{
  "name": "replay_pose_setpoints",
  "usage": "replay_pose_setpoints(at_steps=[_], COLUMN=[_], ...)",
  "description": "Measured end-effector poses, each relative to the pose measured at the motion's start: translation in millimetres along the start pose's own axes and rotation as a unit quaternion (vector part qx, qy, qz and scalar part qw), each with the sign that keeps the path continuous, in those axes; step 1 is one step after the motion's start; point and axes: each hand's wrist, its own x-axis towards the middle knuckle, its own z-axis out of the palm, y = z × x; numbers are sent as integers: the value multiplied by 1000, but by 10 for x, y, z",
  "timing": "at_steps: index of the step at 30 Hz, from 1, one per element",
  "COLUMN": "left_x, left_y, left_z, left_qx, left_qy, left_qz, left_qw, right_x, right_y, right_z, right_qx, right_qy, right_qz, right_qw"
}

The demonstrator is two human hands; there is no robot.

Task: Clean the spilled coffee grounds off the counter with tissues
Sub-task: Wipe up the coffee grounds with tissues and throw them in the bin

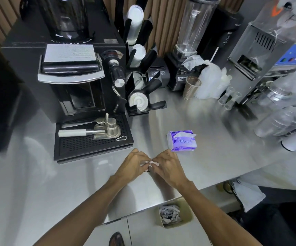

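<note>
Head view: "Macik" tissue pack beside right hand.

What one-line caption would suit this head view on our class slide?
Both hands, left hand and right hand, bunch a tissue on the steel counter beside a purple tissue pack.

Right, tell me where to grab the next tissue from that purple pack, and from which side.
Pinch the white sheet sticking up from the slot in the top of the purple tissue pack. Come from above with the right hand, which is nearer, and pull upward; the pack lies flat, so the raised sheet is probably the easiest hold.
</note>
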Motion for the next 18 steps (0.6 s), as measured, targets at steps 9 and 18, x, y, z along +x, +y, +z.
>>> replay_pose_setpoints(at_steps=[9,18], left_x=[69,-163], left_y=[710,1590], left_z=[442,1413], left_qx=[21,34], left_qy=[7,18], left_qz=[-18,-89], left_qw=[1000,995], right_x=[-539,-1475], right_y=[503,1282], right_z=[-467,-729], right_qx=[-4,-2], right_qy=[35,2], right_qz=[1,-41], right_qw=[999,999])
